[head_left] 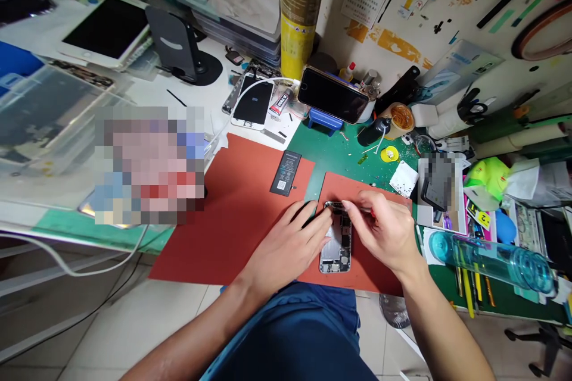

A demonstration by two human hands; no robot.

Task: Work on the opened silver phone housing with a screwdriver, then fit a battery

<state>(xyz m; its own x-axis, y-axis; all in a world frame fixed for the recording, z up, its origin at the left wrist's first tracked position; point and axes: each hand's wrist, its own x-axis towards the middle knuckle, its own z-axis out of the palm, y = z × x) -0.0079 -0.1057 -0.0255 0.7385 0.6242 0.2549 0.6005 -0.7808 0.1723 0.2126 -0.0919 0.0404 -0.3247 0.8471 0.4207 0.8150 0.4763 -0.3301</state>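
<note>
An opened phone (335,253), its metal inside and circuit parts showing, lies on the reddish-brown mat (214,220). My left hand (292,238) holds it from the left, with fingertips at its upper edge and thumb on its side. Over the phone's upper right corner, my right hand (386,229) is closed in a pinch on a thin tool (342,207), whose kind I cannot make out. The tool's tip meets the top of the phone near my left fingertips. A loose black phone battery (286,172) lies on the mat beyond my left hand.
A phone (333,95) leans on a blue stand (325,120) at the back. A tall spray can (304,12) stands behind it. On the right lie a clear blue bottle (491,259), a white box (440,190) and several pens. A tablet (107,30) and a plastic box (58,119) sit left.
</note>
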